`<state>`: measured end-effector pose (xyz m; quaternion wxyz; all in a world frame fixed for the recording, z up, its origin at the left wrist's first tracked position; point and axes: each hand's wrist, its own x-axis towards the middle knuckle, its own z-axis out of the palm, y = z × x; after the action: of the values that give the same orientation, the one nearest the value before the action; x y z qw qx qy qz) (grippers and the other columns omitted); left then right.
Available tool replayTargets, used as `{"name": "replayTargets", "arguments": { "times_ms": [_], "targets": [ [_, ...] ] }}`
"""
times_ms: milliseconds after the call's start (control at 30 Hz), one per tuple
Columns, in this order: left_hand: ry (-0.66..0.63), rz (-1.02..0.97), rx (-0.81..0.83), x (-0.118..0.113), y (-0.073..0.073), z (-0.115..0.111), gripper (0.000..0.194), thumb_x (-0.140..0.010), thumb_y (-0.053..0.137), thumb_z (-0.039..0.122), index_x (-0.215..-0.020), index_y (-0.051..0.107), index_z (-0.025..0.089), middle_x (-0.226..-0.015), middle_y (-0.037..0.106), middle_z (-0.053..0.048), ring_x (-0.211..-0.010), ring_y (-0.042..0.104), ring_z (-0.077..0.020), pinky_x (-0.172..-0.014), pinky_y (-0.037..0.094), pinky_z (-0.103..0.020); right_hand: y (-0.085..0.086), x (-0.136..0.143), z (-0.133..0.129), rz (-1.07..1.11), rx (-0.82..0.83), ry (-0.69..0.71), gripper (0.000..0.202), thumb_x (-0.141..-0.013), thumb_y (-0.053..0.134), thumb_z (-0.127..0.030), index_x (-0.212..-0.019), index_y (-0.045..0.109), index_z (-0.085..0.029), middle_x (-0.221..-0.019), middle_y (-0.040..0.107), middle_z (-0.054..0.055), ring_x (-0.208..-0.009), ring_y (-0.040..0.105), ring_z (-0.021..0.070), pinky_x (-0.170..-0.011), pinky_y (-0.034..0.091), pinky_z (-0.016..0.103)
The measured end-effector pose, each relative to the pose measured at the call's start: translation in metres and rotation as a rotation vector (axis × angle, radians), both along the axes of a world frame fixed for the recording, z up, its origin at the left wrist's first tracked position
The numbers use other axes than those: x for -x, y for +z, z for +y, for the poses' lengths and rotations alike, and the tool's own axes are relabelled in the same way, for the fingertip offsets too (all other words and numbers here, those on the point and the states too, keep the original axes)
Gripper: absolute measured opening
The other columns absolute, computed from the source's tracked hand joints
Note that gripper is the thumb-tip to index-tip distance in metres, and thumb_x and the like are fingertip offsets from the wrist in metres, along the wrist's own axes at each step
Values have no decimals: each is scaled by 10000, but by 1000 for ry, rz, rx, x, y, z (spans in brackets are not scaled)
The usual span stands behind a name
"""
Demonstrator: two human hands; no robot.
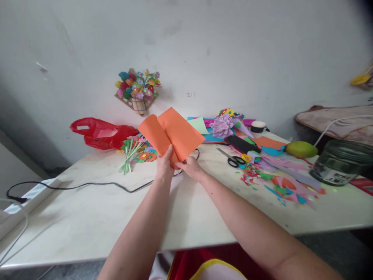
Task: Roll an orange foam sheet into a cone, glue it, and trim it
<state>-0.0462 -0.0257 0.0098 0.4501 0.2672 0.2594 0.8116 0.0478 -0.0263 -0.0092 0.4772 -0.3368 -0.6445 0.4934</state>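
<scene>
Above a pale, smooth-topped table (93, 221), a person's bare left hand (165, 161) and right hand (190, 167) are pinching a thin, bright-orange sheet (182, 132) by its near end, nearly side by side; the sheet is slanting up and away, its left flap curling over, the left hand sitting nearer the crease.

One head-worn view looked from above the near edge of the counter (101, 221), facing forward and down. It was wide, taking in the wall (233, 58) across the upper half of the frame and the counter across the lower, and near enough that the forearms (145, 217) rose from the bottom edge to the hands (165, 161) around mid-frame.
</scene>
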Motion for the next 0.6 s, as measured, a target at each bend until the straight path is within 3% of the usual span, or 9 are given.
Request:
{"name": "replayTargets", "arguments": {
  "times_ms": [233,433,600],
  "targets": [
    [-69,45,-49,0,3,-4,369,-534,773,274,-842,597,173,-805,666,-33,-668,631,-165,-589,501,-266,0,-5,3,65,68,84,213,-658,671,-296,-715,605,-103,-528,588,10,-484,552,98,-466,419,188],
    [-35,108,-51,2,4,-5,365,-511,781,241,-813,591,168,-787,657,-15,-647,613,-139,-609,483,-255,4,-8,-2,154,123,143,268,-727,575,-361,-761,604,-98,-556,620,36,-478,573,114,-426,432,196],
    [-32,170,-45,5,4,-6,356,-511,776,235,-800,578,173,-765,648,-19,-636,607,-149,-600,482,-264,4,-5,-3,172,130,158,183,-699,557,-294,-745,572,-117,-520,602,12,-447,564,118,-401,440,203]
  ]
}}
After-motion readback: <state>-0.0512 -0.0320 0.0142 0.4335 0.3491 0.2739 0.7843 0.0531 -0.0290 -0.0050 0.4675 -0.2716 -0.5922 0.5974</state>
